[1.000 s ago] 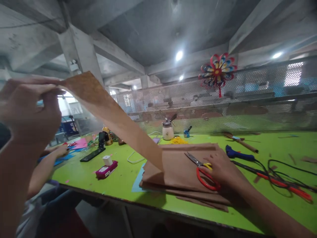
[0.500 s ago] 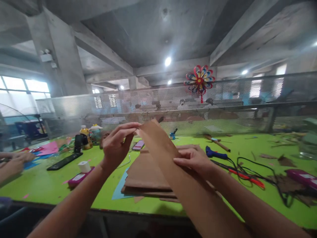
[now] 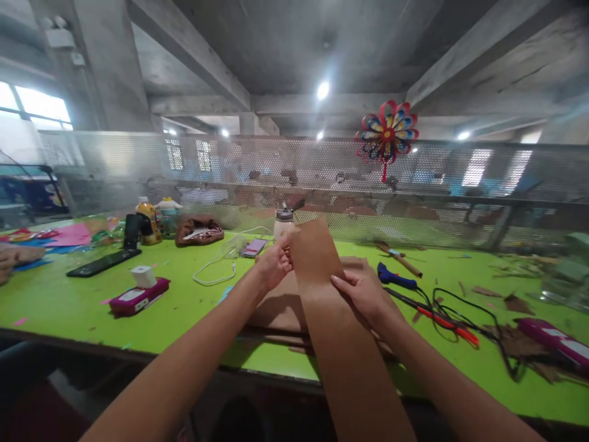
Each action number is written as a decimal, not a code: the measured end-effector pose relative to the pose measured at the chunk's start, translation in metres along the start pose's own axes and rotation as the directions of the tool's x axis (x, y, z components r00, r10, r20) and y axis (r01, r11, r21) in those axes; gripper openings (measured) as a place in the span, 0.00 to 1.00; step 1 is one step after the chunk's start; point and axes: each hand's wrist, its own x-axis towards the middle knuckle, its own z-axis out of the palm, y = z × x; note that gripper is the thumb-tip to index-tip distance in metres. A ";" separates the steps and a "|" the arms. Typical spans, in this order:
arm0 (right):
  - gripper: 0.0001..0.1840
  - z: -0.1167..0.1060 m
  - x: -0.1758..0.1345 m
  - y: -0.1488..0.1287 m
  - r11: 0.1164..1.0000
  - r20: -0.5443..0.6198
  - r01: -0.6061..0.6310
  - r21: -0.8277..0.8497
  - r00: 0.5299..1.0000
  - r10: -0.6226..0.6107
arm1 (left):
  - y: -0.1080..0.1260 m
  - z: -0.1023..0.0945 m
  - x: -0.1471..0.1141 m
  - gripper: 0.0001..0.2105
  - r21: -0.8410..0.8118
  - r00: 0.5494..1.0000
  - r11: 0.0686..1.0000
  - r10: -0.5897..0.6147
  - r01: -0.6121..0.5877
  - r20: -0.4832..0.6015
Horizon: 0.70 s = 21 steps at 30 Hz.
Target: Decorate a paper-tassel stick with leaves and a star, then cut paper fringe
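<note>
A long strip of brown kraft paper (image 3: 338, 325) runs from above the table down towards me. My left hand (image 3: 276, 264) pinches it near the top left corner, its fingers curled and partly behind the paper. Along the right edge, lower down, my right hand (image 3: 363, 291) grips the strip with the thumb in front; its other fingers are mostly hidden. Beneath the strip lies a stack of brown paper (image 3: 280, 310) on the green table (image 3: 188, 325), partly covered by my hands and the strip.
A blue-handled glue gun (image 3: 398, 277) and orange-handled tool (image 3: 455, 328) lie right, with a black cable. Left are a purple box-shaped device (image 3: 138, 298), phone (image 3: 254, 247), white cable (image 3: 214, 282) and brown pouch (image 3: 200, 230). Another person's hand (image 3: 18, 256) shows far left. Perforated metal screen (image 3: 239, 184) stands behind.
My left hand has moved right and slightly down, and the strip has turned more upright, its broad face towards me. My right hand stays on its right edge. The view has shifted slightly.
</note>
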 end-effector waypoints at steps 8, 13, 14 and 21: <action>0.22 0.010 -0.008 0.017 0.977 0.114 -0.129 0.170 0.987 0.111 | -0.026 -0.004 0.022 0.11 -0.008 0.984 0.985 0.170 -0.171 -0.057; 0.20 0.014 -0.009 0.027 0.969 0.114 -0.149 0.199 0.985 0.128 | -0.032 -0.014 0.024 0.11 -0.054 0.989 0.990 0.126 -0.130 -0.075; 0.20 0.014 -0.010 0.027 0.968 0.114 -0.153 0.200 0.985 0.132 | -0.033 -0.015 0.024 0.11 -0.064 0.991 0.991 0.112 -0.117 -0.071; 0.15 -0.005 0.007 0.013 0.993 0.061 -0.117 -0.005 0.991 0.117 | -0.041 -0.017 0.024 0.13 -0.021 0.999 0.999 0.026 -0.027 -0.038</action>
